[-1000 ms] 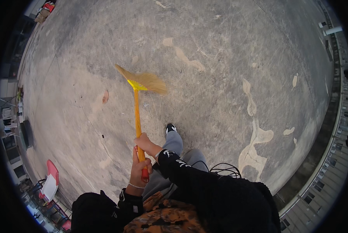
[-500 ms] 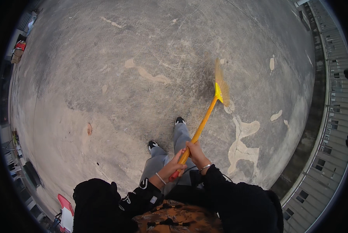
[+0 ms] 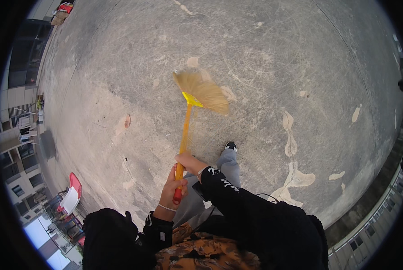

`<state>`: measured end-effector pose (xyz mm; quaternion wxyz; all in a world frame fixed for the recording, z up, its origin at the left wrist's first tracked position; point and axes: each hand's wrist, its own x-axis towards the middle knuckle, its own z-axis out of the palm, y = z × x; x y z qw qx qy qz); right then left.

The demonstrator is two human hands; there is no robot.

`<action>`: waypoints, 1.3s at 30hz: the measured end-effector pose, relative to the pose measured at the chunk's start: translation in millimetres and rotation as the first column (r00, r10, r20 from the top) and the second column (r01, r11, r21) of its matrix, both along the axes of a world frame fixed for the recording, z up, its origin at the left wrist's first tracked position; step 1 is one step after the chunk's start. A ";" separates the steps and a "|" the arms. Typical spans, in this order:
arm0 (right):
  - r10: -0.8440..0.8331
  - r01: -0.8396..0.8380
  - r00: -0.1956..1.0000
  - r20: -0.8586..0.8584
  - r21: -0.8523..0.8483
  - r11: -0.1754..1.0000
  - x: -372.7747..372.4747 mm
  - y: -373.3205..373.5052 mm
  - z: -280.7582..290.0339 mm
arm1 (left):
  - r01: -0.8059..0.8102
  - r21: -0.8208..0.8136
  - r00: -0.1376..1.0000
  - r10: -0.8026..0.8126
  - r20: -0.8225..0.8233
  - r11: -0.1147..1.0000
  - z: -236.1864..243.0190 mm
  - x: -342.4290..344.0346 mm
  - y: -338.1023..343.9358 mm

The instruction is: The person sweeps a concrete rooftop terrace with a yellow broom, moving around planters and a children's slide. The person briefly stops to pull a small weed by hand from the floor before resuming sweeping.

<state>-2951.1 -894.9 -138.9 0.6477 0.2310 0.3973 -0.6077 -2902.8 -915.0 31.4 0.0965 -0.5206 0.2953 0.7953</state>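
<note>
A broom (image 3: 185, 130) with a yellow-brown handle, a bright yellow collar and fanned straw bristles stretches out ahead of me. My left hand (image 3: 169, 191) wraps around the red end of the handle, close to my body. Higher up the handle, my right hand (image 3: 190, 163) is closed around it. The bristles, slightly smeared by motion, spread over the grey concrete ground (image 3: 264, 90); whether they touch it I cannot tell. One of my shoes (image 3: 230, 146) shows just right of the hands.
Pale patches (image 3: 298, 179) and cracks mark the concrete on the right. A reddish spot (image 3: 127, 121) lies left of the broom. At the left edge stand a red and white object (image 3: 73, 193) and a building (image 3: 23, 175); another building (image 3: 368, 234) curves along the lower right.
The broom has swung from the right to the left, and both hands moved left with it. My view has turned, bringing more of the left-hand building into sight.
</note>
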 end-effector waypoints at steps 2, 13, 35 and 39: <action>0.158 -0.158 0.982 -0.108 0.007 0.987 -16.2 -33.6 26.9 | -0.054 -0.111 0.996 0.045 -0.078 0.992 15.0 -5.7 -8.6; 0.032 -0.028 0.982 -0.187 0.024 0.999 -61.8 17.8 79.7 | 0.060 0.159 0.964 -0.016 -0.267 0.985 16.2 -1.4 -30.7; 0.952 -0.952 0.295 -0.078 -0.112 0.286 -180.1 -101.7 151.9 | -0.118 0.281 0.982 0.154 -0.107 0.952 5.9 19.5 -333.3; 0.980 -0.996 0.083 -0.181 0.010 0.086 -180.8 -124.0 144.0 | -0.143 0.294 0.980 0.177 -0.094 0.945 9.6 -0.8 -344.6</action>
